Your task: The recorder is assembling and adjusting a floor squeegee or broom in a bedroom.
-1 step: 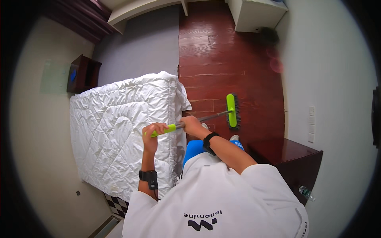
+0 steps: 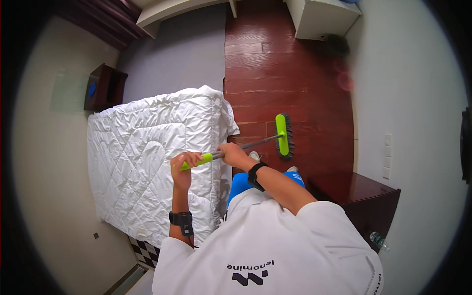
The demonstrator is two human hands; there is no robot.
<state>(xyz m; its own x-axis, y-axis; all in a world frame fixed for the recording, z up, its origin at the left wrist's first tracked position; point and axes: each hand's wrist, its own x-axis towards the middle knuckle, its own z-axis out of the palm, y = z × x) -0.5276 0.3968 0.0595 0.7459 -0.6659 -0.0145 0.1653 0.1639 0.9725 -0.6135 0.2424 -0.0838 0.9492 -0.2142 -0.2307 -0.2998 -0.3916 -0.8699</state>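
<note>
A mop (image 2: 281, 128) with a lime-green head and a grey fringe lies with its head on the dark red floor, to the right of the bed. Its grey pole slants up to the left into a green grip. My left hand (image 2: 183, 166) is wrapped round that green grip, above the edge of the white quilt (image 2: 147, 147). Farther down, where the grip meets the grey pole, my right hand (image 2: 234, 154) is closed round the shaft. Each wrist wears a black band.
The bed fills the left side. A dark wooden cabinet (image 2: 368, 189) stands at right beside me, with a plastic bottle (image 2: 378, 241) near it. A white cabinet (image 2: 327, 19) is at the far right, a dark nightstand (image 2: 104, 88) at the far left. My shoes (image 2: 254, 156) are below the mop.
The mop head has shifted slightly left and nearer the top of the picture. Both hands have moved a little left with the pole, still gripping it.
</note>
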